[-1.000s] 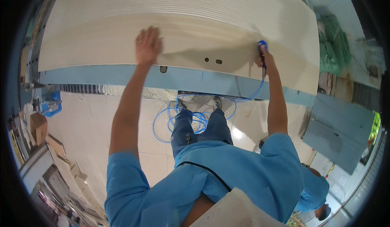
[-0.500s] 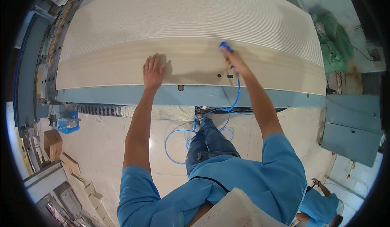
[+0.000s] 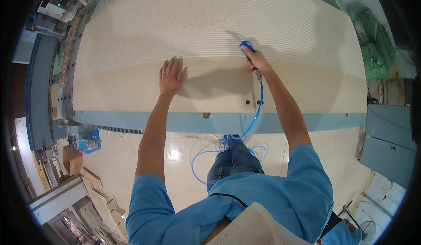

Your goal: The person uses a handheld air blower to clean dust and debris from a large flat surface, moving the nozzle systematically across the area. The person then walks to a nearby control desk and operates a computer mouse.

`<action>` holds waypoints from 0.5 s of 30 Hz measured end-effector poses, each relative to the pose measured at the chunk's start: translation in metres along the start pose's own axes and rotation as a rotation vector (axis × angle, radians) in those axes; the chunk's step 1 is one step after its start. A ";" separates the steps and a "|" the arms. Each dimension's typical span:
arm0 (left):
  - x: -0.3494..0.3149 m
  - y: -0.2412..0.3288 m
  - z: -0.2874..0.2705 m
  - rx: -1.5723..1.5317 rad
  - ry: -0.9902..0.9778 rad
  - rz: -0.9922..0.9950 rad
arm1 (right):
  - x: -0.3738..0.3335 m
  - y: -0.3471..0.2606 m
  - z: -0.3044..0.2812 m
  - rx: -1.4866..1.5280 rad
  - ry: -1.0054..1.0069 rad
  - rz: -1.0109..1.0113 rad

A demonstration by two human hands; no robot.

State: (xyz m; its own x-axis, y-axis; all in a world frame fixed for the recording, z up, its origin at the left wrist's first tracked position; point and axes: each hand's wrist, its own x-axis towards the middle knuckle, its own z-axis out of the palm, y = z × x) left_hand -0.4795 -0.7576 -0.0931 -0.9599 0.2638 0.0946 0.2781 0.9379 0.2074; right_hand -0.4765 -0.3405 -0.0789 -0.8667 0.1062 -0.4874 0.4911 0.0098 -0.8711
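Across the beige grooved panel's (image 3: 210,80) smooth near strip: left hand (image 3: 172,76) palm-down, fingers slightly spread, holding nothing. Right hand (image 3: 258,61), fingers curled closed round blue air gun (image 3: 247,46), which is above the panel near where the grooves start. Blue hose (image 3: 258,109) hangs past the panel's near edge, loops by the legs (image 3: 237,157); a longer reach might snag it there, jerking the gun and knocking the nozzle into the grooves.

Green sheeting (image 3: 376,47) lies bunched at right, a brown box (image 3: 76,161) at left.
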 end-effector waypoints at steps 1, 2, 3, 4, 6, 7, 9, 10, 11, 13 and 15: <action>0.008 -0.007 -0.002 0.016 0.022 -0.006 | 0.010 -0.006 -0.011 0.100 0.114 0.021; 0.014 -0.015 -0.004 0.024 0.044 0.006 | 0.020 -0.011 -0.021 0.192 0.239 0.062; 0.019 -0.022 -0.005 0.016 0.069 0.000 | 0.030 -0.016 -0.032 0.298 0.280 0.031; 0.023 -0.028 -0.007 0.018 0.073 0.024 | 0.038 -0.020 -0.040 0.392 0.374 0.060; 0.028 -0.037 -0.010 0.025 0.024 -0.012 | 0.051 -0.027 -0.044 0.382 0.364 0.046; 0.028 -0.040 -0.010 0.009 0.051 0.001 | 0.054 -0.029 -0.041 0.277 0.355 0.037; 0.028 -0.042 -0.010 -0.049 0.092 0.043 | 0.056 -0.032 -0.027 0.105 0.223 0.055; 0.027 -0.042 -0.011 -0.055 0.076 0.043 | 0.053 -0.031 -0.017 -0.010 0.101 0.032; 0.025 -0.042 -0.011 -0.057 0.081 0.037 | 0.051 -0.031 -0.007 -0.126 0.000 0.004; 0.025 -0.041 -0.012 -0.049 0.076 0.039 | 0.059 -0.039 0.003 -0.246 -0.104 -0.027; 0.025 -0.039 -0.014 -0.040 0.077 0.047 | 0.075 -0.046 0.003 -0.237 -0.144 -0.036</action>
State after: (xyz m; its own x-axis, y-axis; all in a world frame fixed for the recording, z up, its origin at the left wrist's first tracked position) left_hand -0.5139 -0.7908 -0.0857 -0.9407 0.2876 0.1797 0.3254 0.9148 0.2393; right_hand -0.5640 -0.3357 -0.0759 -0.8791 -0.0409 -0.4748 0.4519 0.2449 -0.8578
